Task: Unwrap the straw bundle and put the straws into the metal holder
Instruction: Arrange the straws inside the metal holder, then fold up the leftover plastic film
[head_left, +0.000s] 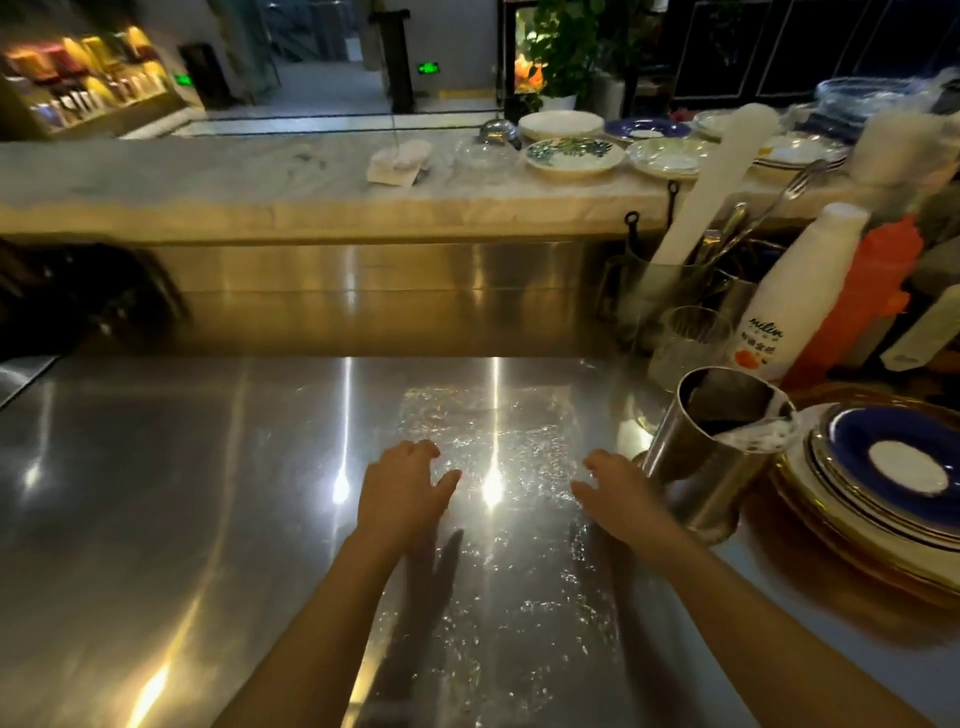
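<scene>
Both hands empty, left hand (402, 486) and right hand (618, 491) spread flat on clear wrap (493, 467) upon steel counter (156, 493); straws apparently already in metal holder (711, 447) beside right hand; wrap judged next for gathering.

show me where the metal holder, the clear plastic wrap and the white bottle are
metal holder (698, 467), head view, on its shiny outer wall
clear plastic wrap (498, 415), head view, on the crinkled sheet lying flat on the counter
white bottle (795, 291), head view, on the body above its label
</scene>
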